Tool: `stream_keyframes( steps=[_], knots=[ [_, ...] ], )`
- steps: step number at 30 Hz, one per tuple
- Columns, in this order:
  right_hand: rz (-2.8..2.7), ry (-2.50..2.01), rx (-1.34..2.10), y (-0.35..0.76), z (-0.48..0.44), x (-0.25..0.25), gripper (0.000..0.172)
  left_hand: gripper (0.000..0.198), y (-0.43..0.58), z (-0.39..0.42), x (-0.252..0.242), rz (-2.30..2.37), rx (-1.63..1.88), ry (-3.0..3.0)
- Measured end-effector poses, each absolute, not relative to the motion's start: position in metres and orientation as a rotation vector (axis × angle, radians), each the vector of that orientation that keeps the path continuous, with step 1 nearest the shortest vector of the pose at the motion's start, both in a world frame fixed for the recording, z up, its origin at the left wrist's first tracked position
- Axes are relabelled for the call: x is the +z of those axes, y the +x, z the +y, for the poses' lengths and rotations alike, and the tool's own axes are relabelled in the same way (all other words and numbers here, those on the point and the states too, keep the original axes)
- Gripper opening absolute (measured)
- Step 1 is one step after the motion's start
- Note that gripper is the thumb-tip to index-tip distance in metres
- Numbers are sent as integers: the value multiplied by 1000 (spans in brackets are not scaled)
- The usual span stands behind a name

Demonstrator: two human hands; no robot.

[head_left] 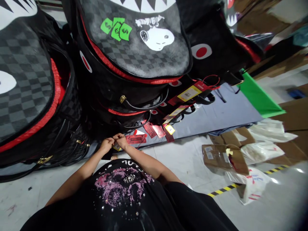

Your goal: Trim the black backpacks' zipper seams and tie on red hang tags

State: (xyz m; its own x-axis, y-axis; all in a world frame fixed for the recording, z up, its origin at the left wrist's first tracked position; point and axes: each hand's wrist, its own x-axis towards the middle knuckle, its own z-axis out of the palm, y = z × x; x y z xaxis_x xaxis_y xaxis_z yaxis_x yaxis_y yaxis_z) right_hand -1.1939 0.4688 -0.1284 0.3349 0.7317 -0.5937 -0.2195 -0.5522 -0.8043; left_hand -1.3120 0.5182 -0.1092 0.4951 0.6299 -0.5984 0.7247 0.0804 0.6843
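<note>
My left hand (106, 144) and my right hand (120, 140) meet close together at the foot of a stack of black checkered backpacks (134, 57). Both have their fingers pinched. They hold something small between them, near a yellow tag (117, 148) and a red hang tag (136, 139); what is gripped is too small to make out. More red and yellow tags (158, 130) hang from the lower bags in the stack. The top backpack shows a white cartoon dog and green money patches (116, 28).
Another pile of checkered backpacks (26, 93) stands at the left. The bags rest on a blue-grey sheet (216, 112) next to a green one (260, 96). Torn cardboard (223, 157) and plastic bags (262, 150) lie on the floor at right, by yellow-black tape (223, 190).
</note>
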Motion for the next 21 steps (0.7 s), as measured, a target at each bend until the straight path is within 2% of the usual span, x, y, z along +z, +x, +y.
stream_keyframes(
  steps=[14, 21],
  knots=[
    [-544, -1799, 1239, -1197, 467, -120, 20, 24, -1301, 519, -104, 1390, -138, 1717],
    [-558, -1818, 1211, -1197, 469, -119, 21, 25, -1302, 515, -92, 1323, -154, 1689]
  ],
)
